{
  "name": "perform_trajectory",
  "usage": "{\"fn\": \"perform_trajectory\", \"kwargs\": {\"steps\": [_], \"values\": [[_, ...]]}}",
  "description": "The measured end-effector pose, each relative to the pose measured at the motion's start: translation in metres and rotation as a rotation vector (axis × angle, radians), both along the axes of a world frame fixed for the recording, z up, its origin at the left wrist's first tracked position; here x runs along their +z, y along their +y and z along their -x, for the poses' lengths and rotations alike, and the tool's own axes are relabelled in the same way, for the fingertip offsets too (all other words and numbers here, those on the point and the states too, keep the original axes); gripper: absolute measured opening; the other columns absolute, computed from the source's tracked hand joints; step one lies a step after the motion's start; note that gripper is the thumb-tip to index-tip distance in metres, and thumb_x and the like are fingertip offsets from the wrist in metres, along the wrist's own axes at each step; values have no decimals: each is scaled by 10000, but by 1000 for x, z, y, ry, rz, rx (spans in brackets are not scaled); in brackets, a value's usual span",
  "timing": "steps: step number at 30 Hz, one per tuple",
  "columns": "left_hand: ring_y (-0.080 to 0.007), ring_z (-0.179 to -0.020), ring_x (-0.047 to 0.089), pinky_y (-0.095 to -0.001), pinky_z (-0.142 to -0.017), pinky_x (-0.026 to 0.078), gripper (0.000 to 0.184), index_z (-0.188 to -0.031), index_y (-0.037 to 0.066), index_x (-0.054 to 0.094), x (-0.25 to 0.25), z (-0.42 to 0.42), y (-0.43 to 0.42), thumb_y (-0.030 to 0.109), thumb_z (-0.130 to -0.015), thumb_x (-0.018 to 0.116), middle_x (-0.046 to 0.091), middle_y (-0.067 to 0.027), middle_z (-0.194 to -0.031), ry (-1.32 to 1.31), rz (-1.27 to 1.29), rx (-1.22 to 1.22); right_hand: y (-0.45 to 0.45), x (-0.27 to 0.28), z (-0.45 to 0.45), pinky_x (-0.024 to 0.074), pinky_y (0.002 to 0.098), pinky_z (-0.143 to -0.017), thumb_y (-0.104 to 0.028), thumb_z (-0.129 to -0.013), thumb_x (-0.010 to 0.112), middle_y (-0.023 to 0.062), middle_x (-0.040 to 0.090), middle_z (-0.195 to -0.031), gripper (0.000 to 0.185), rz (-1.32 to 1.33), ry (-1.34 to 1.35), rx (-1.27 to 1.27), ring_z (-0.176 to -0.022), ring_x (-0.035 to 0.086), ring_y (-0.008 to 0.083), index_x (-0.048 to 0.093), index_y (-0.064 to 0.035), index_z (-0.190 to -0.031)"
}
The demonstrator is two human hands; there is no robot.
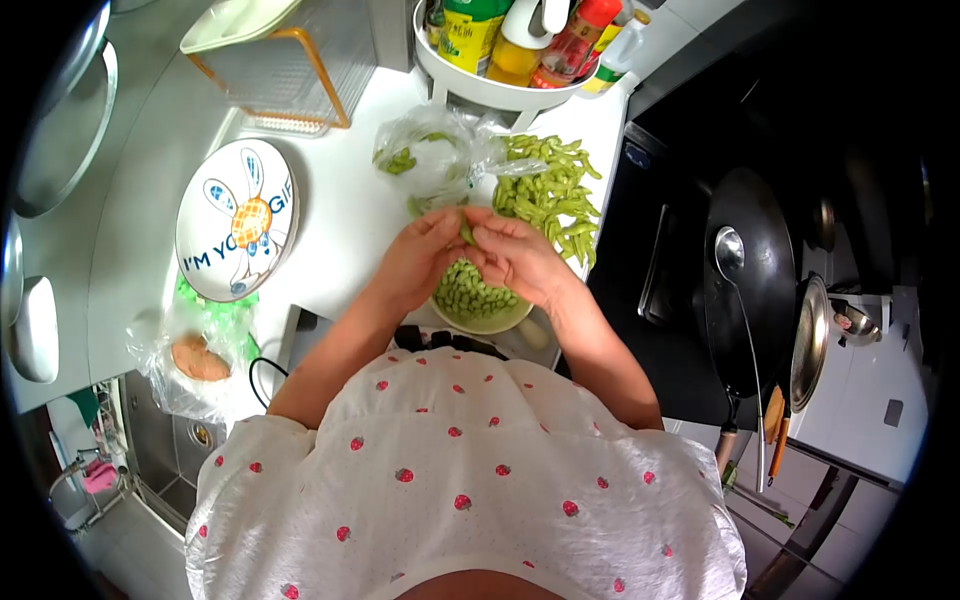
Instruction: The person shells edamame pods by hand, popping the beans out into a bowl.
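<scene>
Both my hands meet over a pale green bowl (482, 325) that holds many shelled green beans (468, 292). Pinched between the fingertips of my left hand (425, 250) and my right hand (520, 258) is a green bean pod (466, 232). Just beyond my right hand lies a pile of whole pods (548, 190) on the white counter. A clear plastic bag (440, 150) with some green pods in it sits past my left hand.
Plates with a flower design (235, 220) stand at the left, near a bag holding a brown item (200, 358). A round rack (510, 85) of bottles is at the back. A black wok (750, 280) with a ladle (730, 250) rests on the stove at right. The sink (165, 440) is lower left.
</scene>
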State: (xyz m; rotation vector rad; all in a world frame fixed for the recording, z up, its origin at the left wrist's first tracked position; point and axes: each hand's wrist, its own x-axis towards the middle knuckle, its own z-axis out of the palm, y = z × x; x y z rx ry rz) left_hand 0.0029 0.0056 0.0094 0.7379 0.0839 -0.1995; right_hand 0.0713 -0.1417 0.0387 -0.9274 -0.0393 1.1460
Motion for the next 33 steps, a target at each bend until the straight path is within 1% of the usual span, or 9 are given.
{"fn": "perform_trajectory", "kwargs": {"steps": [3, 11, 15, 24, 27, 28, 31, 32, 33], "values": [[-188, -994, 527, -338, -840, 430, 351, -1067, 20, 551, 0, 3, -7, 305, -864, 516, 527, -103, -1141, -121, -21, -2, -12, 1, 5, 245, 170, -394, -162, -891, 478, 13, 441, -654, 275, -41, 1, 91, -473, 332, 54, 481, -29, -1132], [-214, -1120, 441, -354, -961, 331, 371, -1062, 17, 555, 15, 11, -17, 330, -882, 469, 461, -126, -1230, -193, 98, -134, -25, 0, 18, 190, 171, -358, -154, -906, 454, -19, 359, -623, 141, -160, 96, 172, -458, 278, 48, 483, -98, -1032], [-195, -1095, 454, -341, -928, 353, 295, -965, 21, 568, 10, 10, -21, 285, -897, 454, 461, -118, -1231, -238, 124, -136, -28, -2, 18, 190, 173, -365, -145, -901, 465, -32, 340, -598, 122, -174, 98, 182, -449, 265, 40, 505, -81, -998], [-160, -941, 520, -313, -854, 395, 224, -915, 18, 558, -2, 7, -32, 216, -901, 455, 529, -105, -1129, 7, -20, 134, -15, 7, 29, 303, 215, -383, -146, -861, 534, 7, 459, -527, 179, 388, -748, -95, -443, 412, 66, 582, -11, -755], [-148, -890, 530, -296, -817, 412, 239, -964, -5, 558, 5, 2, -36, 201, -901, 453, 560, -90, -1060, 57, -85, 228, -11, -1, 28, 378, 282, -447, -121, -826, 565, 96, 508, -567, 148, 527, -1388, -218, -475, 489, 187, 560, 18, -776], [-141, -876, 524, -283, -799, 411, 255, -976, -17, 554, 5, 0, -37, 207, -899, 461, 563, -81, -1021, 92, -96, 237, -7, 4, 29, 413, 330, -513, -114, -805, 578, 158, 522, -631, 140, 552, -1455, -262, -550, 514, 301, 547, 21, -786], [-132, -845, 521, -262, -770, 415, 292, -1013, -37, 546, 3, -3, -40, 220, -898, 466, 575, -66, -936, 180, -94, 251, -3, -6, 30, 417, 347, -521, -112, -803, 576, 177, 531, -669, 132, 597, -1582, -295, -582, 507, 340, 549, 15, -782], [-139, -840, 531, -267, -777, 420, 295, -1025, -32, 544, 5, -4, -40, 220, -901, 456, 579, -69, -928, 186, -73, 247, -3, -14, 28, 415, 303, -483, -117, -828, 556, 133, 555, -642, 139, 571, -1646, -330, -508, 517, 260, 560, 8, -767], [-147, -835, 542, -273, -784, 425, 298, -1037, -28, 542, 6, -4, -39, 221, -905, 445, 583, -72, -921, 191, -52, 243, -5, -12, 30, 410, 280, -472, -118, -839, 545, 107, 555, -634, 146, 550, -1351, -273, -493, 510, 217, 563, 5, -763]]}}
